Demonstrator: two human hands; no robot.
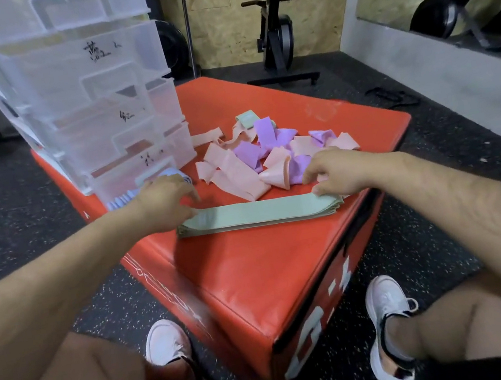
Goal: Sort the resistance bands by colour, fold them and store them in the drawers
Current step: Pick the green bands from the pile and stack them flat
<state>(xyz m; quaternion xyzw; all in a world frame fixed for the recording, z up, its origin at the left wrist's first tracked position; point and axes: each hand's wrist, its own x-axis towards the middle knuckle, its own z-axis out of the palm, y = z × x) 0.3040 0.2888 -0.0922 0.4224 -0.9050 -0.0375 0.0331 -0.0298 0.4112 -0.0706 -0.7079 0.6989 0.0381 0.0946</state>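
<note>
On the red box (254, 270), outstretched left hand (163, 203) and right hand (337, 173) pinch ends of the green bands (259, 213).

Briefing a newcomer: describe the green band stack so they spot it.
Find the red box holding the drawer tower. On its near edge lies the green band stack. Unlike the crumpled pink and purple bands behind, it is flat, straight and layered.

Both bare forearms reach forward and converge. The left hand (164, 199), palm down and blurred, sets its thumb at one end of the green bands (259, 213), its grip unclear. The right hand (334, 174), knuckles up, curls its fingertips onto the other end.
</note>
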